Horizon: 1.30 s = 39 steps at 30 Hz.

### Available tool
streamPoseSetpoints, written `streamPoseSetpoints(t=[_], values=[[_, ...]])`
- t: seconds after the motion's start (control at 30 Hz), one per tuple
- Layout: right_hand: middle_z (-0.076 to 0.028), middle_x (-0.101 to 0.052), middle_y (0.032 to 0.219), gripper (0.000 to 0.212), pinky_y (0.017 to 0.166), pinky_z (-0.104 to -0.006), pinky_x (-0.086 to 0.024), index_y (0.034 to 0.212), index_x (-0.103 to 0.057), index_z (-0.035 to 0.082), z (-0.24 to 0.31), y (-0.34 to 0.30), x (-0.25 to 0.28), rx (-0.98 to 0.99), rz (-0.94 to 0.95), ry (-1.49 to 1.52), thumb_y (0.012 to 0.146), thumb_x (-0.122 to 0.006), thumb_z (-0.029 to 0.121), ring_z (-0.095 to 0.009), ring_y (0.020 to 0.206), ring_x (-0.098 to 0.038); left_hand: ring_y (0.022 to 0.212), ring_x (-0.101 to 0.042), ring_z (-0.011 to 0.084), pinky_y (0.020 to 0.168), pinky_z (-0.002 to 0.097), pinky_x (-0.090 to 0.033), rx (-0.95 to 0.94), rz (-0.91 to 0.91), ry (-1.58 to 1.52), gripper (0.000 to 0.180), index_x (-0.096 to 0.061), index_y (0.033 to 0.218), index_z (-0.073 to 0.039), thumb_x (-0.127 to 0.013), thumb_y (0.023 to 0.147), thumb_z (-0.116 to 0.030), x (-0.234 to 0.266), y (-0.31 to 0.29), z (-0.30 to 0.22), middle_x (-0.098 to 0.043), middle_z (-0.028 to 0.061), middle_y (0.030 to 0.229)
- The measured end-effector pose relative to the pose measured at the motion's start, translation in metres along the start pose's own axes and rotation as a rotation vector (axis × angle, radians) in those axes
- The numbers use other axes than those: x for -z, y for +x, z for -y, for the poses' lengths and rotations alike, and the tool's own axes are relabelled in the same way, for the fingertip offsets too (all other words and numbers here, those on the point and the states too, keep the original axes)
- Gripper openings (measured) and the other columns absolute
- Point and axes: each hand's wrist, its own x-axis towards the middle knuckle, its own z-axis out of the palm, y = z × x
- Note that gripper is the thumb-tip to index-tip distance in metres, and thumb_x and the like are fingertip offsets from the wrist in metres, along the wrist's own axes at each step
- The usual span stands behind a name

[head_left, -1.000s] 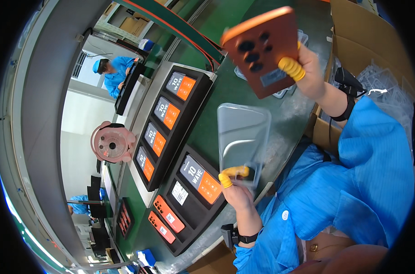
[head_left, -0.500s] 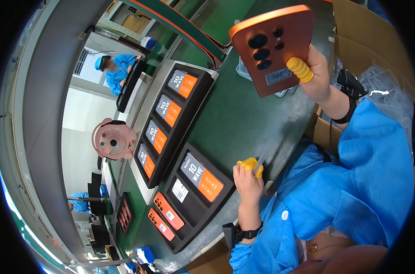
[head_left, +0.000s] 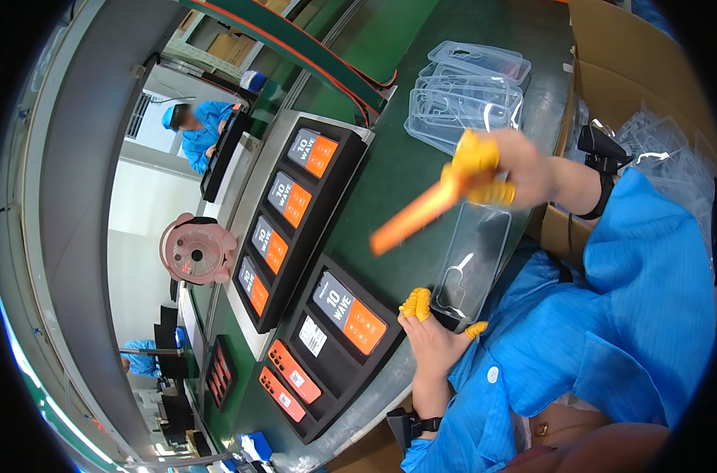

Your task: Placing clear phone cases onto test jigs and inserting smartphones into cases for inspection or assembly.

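My right hand (head_left: 524, 169), with yellow finger cots, holds an orange phone (head_left: 418, 217) edge-on and blurred by motion over the green table. Below and nearer to me, my left hand (head_left: 433, 343) grips the end of a clear phone case (head_left: 475, 256) between thumb and fingers, which also wear yellow cots. Beyond the right hand lies a loose stack of clear phone cases (head_left: 465, 98). Left of my left hand rests a black foam tray (head_left: 335, 378). In it are a phone (head_left: 349, 314) with a grey and orange front film, a white label (head_left: 312, 337) and two orange phones (head_left: 294, 373).
A longer black tray (head_left: 339, 177) with several film-covered phones stands farther left, near a pink fan (head_left: 197, 251). On the right, a cardboard box (head_left: 638, 67) holds clear plastic pieces (head_left: 658, 150). A co-worker (head_left: 205, 130) in blue sits at the back.
The orange phone has come down and left, turning from back-facing to edge-on. The clear case in my left hand has turned to show its flat face. The stack of cases is uncovered.
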Motion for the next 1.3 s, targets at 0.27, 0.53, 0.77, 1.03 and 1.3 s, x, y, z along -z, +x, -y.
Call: streamPoseSetpoints(t=[0.27, 0.53, 0.77, 1.03, 1.3], values=[[-0.003, -0.054, 0.073, 0.026, 0.045, -0.0277, -0.045, 0.085, -0.058, 0.006, -0.011, -0.039, -0.02, 0.206, 0.471, -0.182, 0.06, -0.066, 0.012, -0.02, 0.068, -0.054, 0.1, -0.036, 0.0387, 0.086, 0.0473, -0.025, 0.246, -0.042, -0.068, 0.078, -0.035, 0.11, 0.005, -0.075, 0.051, -0.027, -0.023, 0.0, -0.015, -0.041, 0.0208, 0.108], [-0.007, -0.051, 0.085, 0.034, 0.064, -0.0322, -0.046, 0.082, -0.056, 0.007, -0.012, -0.044, -0.033, -0.051, 0.949, -0.254, 0.054, -0.068, 0.022, -0.025, 0.085, -0.05, 0.098, -0.041, 0.0322, 0.085, 0.0392, -0.033, 0.321, -0.082, -0.081, 0.074, -0.039, 0.11, 0.004, -0.077, 0.05, -0.019, -0.014, 0.007, -0.012, -0.044, 0.0182, 0.102], [-0.014, -0.044, 0.109, 0.089, 0.093, -0.0482, -0.022, 0.115, -0.04, 0.004, -0.037, -0.045, -0.045, -0.054, 0.711, -0.323, 0.046, -0.074, 0.047, -0.029, 0.108, -0.037, 0.097, -0.043, 0.0276, 0.086, 0.0349, -0.034, 0.388, -0.185, -0.183, 0.081, -0.038, 0.113, 0.002, -0.08, 0.047, -0.019, -0.008, 0.005, -0.023, -0.044, 0.0146, 0.101], [-0.015, -0.044, 0.106, 0.098, 0.095, -0.0504, -0.017, 0.121, -0.033, 0.003, -0.021, -0.031, -0.057, -0.038, 0.696, -0.234, 0.045, -0.072, 0.051, -0.031, 0.103, -0.041, 0.11, -0.034, 0.0239, 0.093, 0.0348, -0.026, 0.251, -0.337, -0.621, 0.105, -0.019, 0.124, 0.002, -0.079, 0.048, -0.04, 0.014, -0.007, -0.001, -0.031, 0.0131, 0.121], [-0.016, -0.043, 0.104, 0.089, 0.095, -0.0507, -0.015, 0.118, -0.035, 0.002, -0.003, -0.03, -0.085, 0.002, 0.357, -0.385, 0.05, -0.069, 0.048, -0.032, 0.101, -0.041, 0.083, -0.052, 0.0137, 0.075, 0.0249, -0.04, 0.445, -0.418, -0.798, 0.043, -0.044, 0.103, 0.005, -0.062, 0.076, -0.023, 0.024, -0.008, -0.017, -0.056, 0.0103, 0.09]])
